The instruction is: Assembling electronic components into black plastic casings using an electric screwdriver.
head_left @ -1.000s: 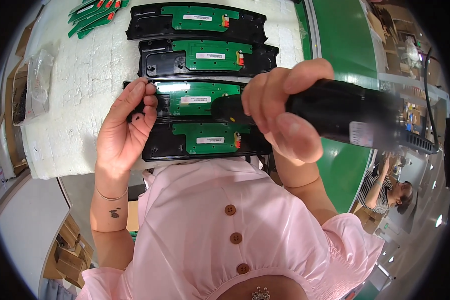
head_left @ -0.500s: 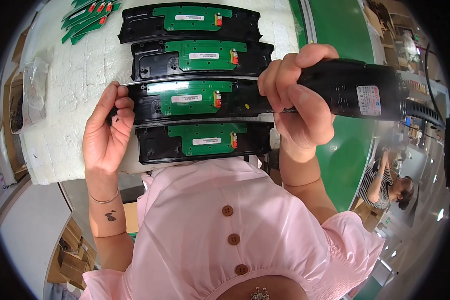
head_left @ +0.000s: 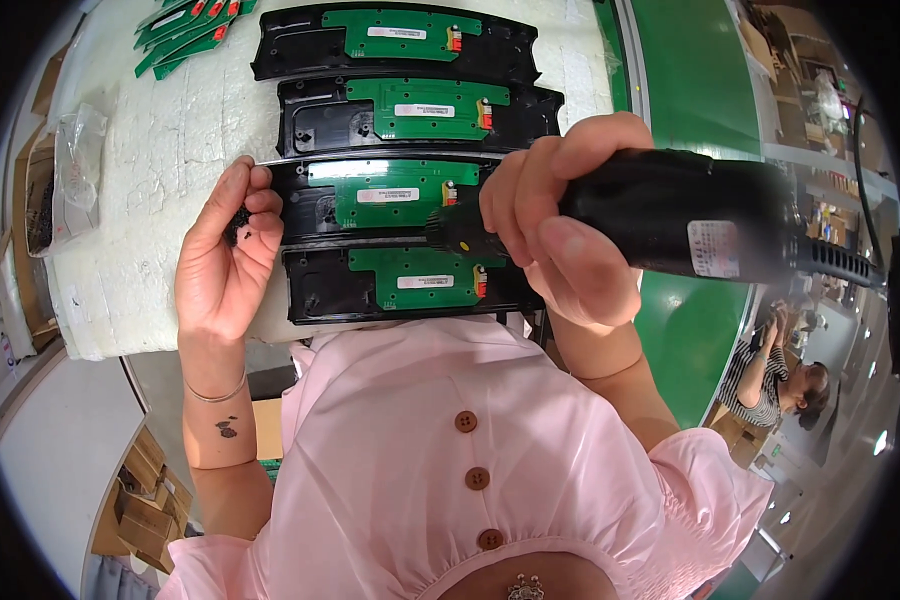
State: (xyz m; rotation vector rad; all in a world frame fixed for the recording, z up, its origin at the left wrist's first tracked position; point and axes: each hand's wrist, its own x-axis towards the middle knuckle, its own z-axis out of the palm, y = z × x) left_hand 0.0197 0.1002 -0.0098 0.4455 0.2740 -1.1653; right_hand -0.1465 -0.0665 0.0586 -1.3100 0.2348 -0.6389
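Note:
My right hand (head_left: 575, 225) grips a black electric screwdriver (head_left: 660, 205), its fingers wrapped round the body. The tool lies nearly level and its front end is over the lower right part of the third panel. My left hand (head_left: 225, 270) has its fingers curled round a small heap of black screws (head_left: 238, 228) in the palm. Thumb and forefinger meet at the left end of the third black panel (head_left: 300, 215); whether they pinch a screw, I cannot make out. On that panel lies a green circuit board (head_left: 370, 178) with a white label and a red-and-white connector.
Two similar panels lie farther away, the nearer being a black panel (head_left: 310, 115), and another panel (head_left: 315, 290) lies closer to me. Loose green boards (head_left: 185, 35) are stacked far left. A clear plastic bag (head_left: 75, 170) sits at the white foam surface's (head_left: 140, 250) left edge. Someone in stripes (head_left: 760, 380) is at right.
My right hand has brought the screwdriver leftward and slightly nearer me, so its front end now covers part of the third panel. The left hand stays at the panel's left end.

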